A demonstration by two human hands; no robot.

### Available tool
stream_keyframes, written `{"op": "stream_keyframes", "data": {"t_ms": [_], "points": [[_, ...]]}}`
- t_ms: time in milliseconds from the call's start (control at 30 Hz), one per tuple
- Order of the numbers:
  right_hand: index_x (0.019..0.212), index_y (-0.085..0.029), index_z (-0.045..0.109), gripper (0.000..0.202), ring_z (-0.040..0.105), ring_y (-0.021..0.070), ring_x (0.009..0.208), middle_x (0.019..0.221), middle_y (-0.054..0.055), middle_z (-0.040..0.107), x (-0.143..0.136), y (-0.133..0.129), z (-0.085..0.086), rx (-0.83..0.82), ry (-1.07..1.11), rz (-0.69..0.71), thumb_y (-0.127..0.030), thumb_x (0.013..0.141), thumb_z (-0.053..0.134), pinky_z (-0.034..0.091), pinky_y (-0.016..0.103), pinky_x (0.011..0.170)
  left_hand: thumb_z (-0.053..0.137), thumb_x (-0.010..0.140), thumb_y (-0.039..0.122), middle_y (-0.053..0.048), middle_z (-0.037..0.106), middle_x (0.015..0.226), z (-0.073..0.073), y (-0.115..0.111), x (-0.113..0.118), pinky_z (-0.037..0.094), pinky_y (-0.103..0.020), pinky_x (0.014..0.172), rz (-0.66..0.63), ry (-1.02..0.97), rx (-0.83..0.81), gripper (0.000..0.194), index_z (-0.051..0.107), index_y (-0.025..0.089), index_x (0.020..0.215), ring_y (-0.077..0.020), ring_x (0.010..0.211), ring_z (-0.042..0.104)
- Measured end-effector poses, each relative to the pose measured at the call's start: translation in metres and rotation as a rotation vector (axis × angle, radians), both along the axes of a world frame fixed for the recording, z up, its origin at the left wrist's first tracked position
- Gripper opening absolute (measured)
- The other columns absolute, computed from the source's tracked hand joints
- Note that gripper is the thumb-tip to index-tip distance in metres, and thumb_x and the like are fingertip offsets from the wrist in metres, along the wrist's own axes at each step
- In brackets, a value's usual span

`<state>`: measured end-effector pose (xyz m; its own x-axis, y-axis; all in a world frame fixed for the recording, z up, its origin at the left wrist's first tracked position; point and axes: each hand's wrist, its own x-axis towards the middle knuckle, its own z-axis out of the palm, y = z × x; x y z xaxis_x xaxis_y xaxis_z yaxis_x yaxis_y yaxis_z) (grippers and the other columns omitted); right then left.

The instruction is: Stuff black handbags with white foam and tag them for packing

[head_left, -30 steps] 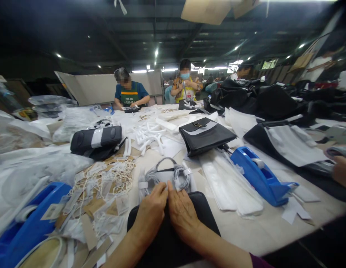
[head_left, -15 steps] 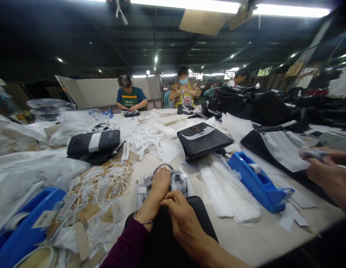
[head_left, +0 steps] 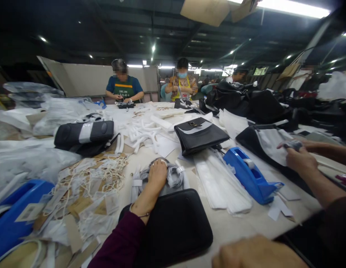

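My left hand [head_left: 158, 175] is closed over the top of a black bag [head_left: 175, 223], where its handle [head_left: 174, 175] is wrapped in grey and white padding. The bag lies flat on the table, its dark panel towards me. Low in the view, right of the bag and apart from it, my right hand [head_left: 256, 253] is smeared by motion and cut off by the bottom edge. Its fingers cannot be made out clearly. Left of the bag is a pile of tags with cream strings [head_left: 92, 186].
Blue tape dispensers stand right [head_left: 249, 175] and left [head_left: 19, 208]. White wrapping sheets [head_left: 217, 186] and a black flap bag [head_left: 201, 134] lie beyond. At the right, a co-worker's hands [head_left: 301, 160] hold something grey over a black bag. Two people work across the table.
My right hand has left the bag's top beside my left hand and swung down to the right. My left hand stays on the handle. The camera view has shifted slightly.
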<state>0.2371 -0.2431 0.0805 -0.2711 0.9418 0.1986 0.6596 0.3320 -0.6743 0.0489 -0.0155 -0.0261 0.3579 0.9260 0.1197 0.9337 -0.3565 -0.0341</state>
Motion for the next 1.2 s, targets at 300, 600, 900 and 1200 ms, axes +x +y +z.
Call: {"op": "stream_keyframes", "data": {"t_ms": [300,600,900,1200], "points": [[0.111,-0.021,0.059,0.043,0.057,0.0206,0.094,0.106,0.006,0.056,0.088,0.122,-0.098,-0.134,-0.299,-0.097,-0.017,0.069,0.063,0.045,0.033,0.084,0.029,0.093,0.009,-0.018,0.058,0.111,-0.003,-0.003,0.003,0.045,-0.041,0.085,0.083,-0.021,0.077,0.034,0.056,0.008,0.113,-0.0271,0.102,0.056],[0.077,-0.019,0.057,0.006,0.056,0.0177,0.077,0.082,0.001,0.059,0.106,0.157,-0.12,-0.309,-0.368,-0.02,-0.021,0.071,0.056,0.041,0.028,0.071,0.034,0.093,0.008,-0.016,0.06,0.107,-0.009,-0.001,0.001,0.045,-0.039,0.089,-0.002,-0.023,0.039,0.03,0.059,0.007,0.11,-0.0264,0.103,0.056],[0.101,-0.024,0.056,0.037,0.058,0.0181,0.081,0.101,0.002,0.06,0.102,0.154,-0.121,-0.327,-0.408,-0.069,-0.029,0.065,0.065,0.041,0.027,0.071,0.038,0.092,0.007,-0.014,0.062,0.1,-0.009,0.0,0.0,0.051,-0.031,0.079,-0.054,-0.042,-0.045,0.027,0.064,0.007,0.099,-0.0228,0.097,0.061],[0.077,-0.02,0.06,0.012,0.058,0.0193,0.071,0.072,0.001,0.063,0.098,0.171,-0.116,-0.337,-0.521,-0.07,-0.03,0.072,0.056,0.037,0.028,0.065,0.037,0.091,0.006,-0.018,0.062,0.099,-0.008,-0.003,0.003,0.049,-0.035,0.08,-0.057,-0.079,-0.034,0.028,0.064,0.003,0.099,-0.0259,0.097,0.06]]}}
